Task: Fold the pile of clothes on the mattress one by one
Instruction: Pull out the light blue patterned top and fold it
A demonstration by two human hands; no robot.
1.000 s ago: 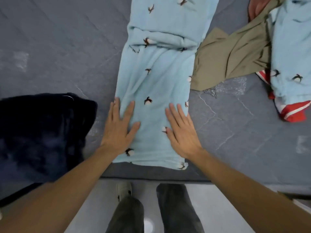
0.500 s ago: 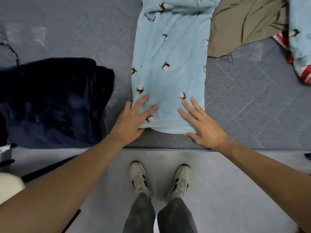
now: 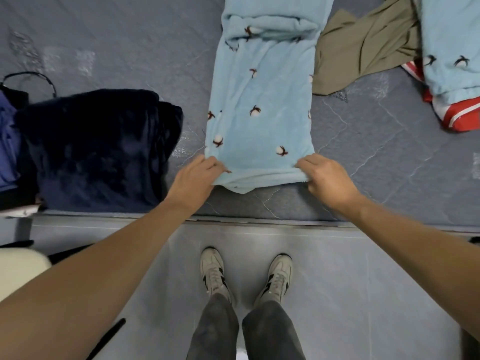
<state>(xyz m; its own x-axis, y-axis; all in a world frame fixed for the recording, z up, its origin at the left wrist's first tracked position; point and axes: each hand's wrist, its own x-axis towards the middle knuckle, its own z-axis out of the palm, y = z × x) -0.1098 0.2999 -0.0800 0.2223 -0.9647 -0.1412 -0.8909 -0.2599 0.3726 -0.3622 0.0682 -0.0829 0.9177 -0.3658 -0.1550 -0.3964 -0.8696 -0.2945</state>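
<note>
- Gripping the near hem of the long light-blue fleece garment with cotton-boll print [image 3: 259, 105]: left hand [image 3: 194, 178] and right hand [image 3: 326, 178], one per corner.
- Dark navy plush folded pile [image 3: 98, 149] lies left of that garment on the grey mattress [image 3: 389, 157].

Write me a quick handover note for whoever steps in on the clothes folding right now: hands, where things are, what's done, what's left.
Left hand grips the near left corner of the light blue patterned garment; right hand grips its near right corner.
The garment lies in a long narrow strip on the grey mattress, its far end bunched.
Done: a dark navy folded pile sits to the left.
Left: probably fold this strip end over end, then do the heap at right: olive garment, second light blue piece and red and white item.
</note>
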